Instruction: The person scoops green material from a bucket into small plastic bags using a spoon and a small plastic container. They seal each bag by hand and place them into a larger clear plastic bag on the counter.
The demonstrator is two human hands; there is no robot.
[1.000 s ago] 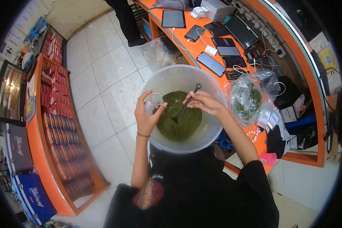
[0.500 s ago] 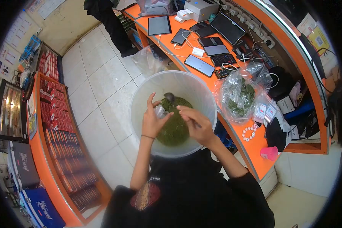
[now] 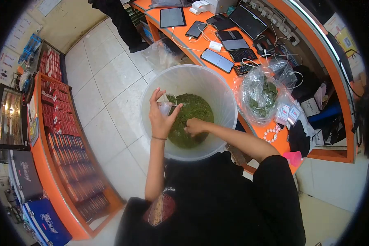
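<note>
A large translucent plastic bucket [image 3: 229,123] stands in front of me with finely shredded green leaves [image 3: 196,105] in its bottom. At its left side my left hand [image 3: 160,119] pinches a small clear plastic bag [image 3: 165,107] between thumb and fingers, and some green shows inside the bag. My right hand [image 3: 197,126] reaches down into the leaves with its fingers curled together. The spoon seen near it earlier is now hidden, apparently in this hand and down among the leaves.
On the orange counter [image 3: 270,133] at right lie several phones [image 3: 217,60], a tablet [image 3: 172,17], cables and a clear bag of green leaves [image 3: 261,96]. An orange display shelf [image 3: 49,180] stands left. A person's dark-clothed leg [image 3: 125,28] is at the back.
My right hand has gone down and left into the leaves, and the spoon has dropped out of sight. My left hand still holds the small bag, turned more upright.
</note>
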